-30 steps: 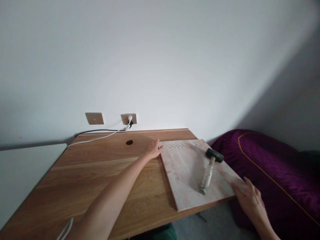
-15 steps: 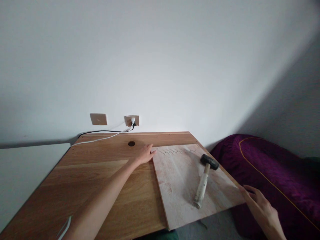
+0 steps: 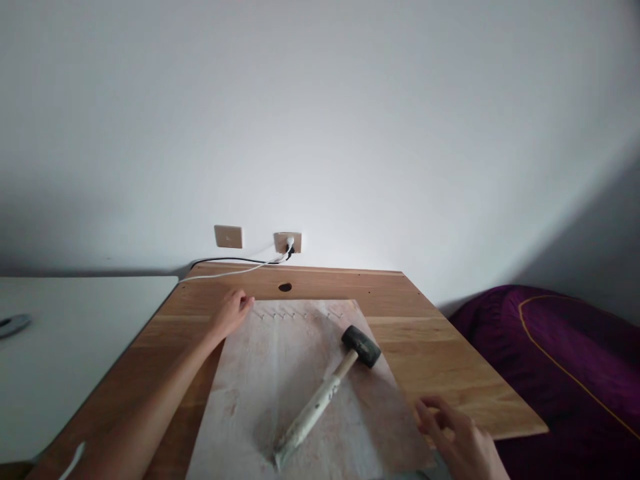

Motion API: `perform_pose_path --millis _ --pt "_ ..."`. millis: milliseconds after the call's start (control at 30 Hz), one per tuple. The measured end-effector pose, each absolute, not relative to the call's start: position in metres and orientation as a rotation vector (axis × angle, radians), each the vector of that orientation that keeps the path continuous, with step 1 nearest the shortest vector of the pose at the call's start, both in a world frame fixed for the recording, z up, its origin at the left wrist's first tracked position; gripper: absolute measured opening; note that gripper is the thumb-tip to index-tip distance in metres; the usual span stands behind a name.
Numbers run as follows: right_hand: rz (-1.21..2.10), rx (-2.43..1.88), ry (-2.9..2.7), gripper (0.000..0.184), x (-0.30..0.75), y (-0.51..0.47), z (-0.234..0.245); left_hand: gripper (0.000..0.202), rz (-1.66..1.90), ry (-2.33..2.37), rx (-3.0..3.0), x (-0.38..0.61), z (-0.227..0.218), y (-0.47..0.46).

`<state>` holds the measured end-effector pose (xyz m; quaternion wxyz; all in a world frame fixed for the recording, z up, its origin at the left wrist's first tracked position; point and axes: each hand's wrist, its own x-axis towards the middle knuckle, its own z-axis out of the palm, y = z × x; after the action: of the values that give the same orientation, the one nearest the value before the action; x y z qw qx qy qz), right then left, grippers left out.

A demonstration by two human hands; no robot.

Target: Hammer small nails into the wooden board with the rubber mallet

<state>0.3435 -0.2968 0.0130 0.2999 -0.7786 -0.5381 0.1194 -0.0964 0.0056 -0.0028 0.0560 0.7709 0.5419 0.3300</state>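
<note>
Plainly, the wooden table point(image 3: 450, 353) carries a pale board point(image 3: 265, 383), lying flat, its far edge just short of the table's far edge, with bare wood along both sides. On the board a black-headed mallet point(image 3: 325, 397) lies aslant, head beside the right edge, handle running toward the near edge; neither hand touches it. The left hand point(image 3: 233, 312) rests against the board's far left corner, fingers bent inward; whether they pinch it cannot be told. The right hand point(image 3: 463, 437), fingers loosely curled, is at the right edge near the near right corner, contact unclear. Small nail-like pins point(image 3: 285, 315) line the far edge.
</note>
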Motion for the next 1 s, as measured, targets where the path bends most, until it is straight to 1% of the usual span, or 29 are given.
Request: perform_pose_path --millis 100,167,267,367,433,500,567,600,733,867,1000 --pt "0.132 -1.959 -1.613 0.044 0.32 -0.282 0.015 0.031 1.016 1.793 2.289 -0.121 -0.007 0.002" --pt "0.01 -1.918 -1.691 0.045 0.306 -0.267 0.027 0.03 1.023 1.842 2.269 -0.129 -0.006 -0.002" --pt "0.028 -1.888 -1.739 0.037 0.281 -0.237 0.056 0.028 1.094 1.823 2.257 -0.126 0.003 -0.011" --pt "0.108 -1.84 -1.847 0.032 0.251 -0.198 0.086 0.027 1.163 1.608 2.315 -0.111 0.015 -0.025" --pt "0.034 -1.958 -2.007 0.031 0.233 -0.17 0.101 0.026 1.115 1.394 2.357 -0.102 0.022 -0.034" --pt "-0.029 -2.104 -2.145 0.031 0.219 -0.143 0.109 0.02 1.017 1.238 2.387 -0.096 0.027 -0.042" --pt "-0.019 -2.152 -2.214 0.029 0.211 -0.121 0.11 0.011 0.925 1.165 2.423 -0.094 0.028 -0.048" --pt "-0.006 -2.176 -2.246 0.027 0.208 -0.112 0.109 0.011 0.892 1.153 2.439 -0.094 0.028 -0.05" --pt "0.034 -2.272 -2.352 0.025 0.206 -0.09 0.102 0.019 0.833 1.165 2.418 -0.097 0.026 -0.05" --pt "0.056 -2.33 -2.427 0.027 0.203 -0.082 0.098 0.017 0.802 1.181 2.324 -0.101 0.028 -0.048" --pt "0.078 -2.348 -2.478 0.025 0.2 -0.081 0.1 0.017 0.789 1.069 2.172 -0.108 0.031 -0.043"
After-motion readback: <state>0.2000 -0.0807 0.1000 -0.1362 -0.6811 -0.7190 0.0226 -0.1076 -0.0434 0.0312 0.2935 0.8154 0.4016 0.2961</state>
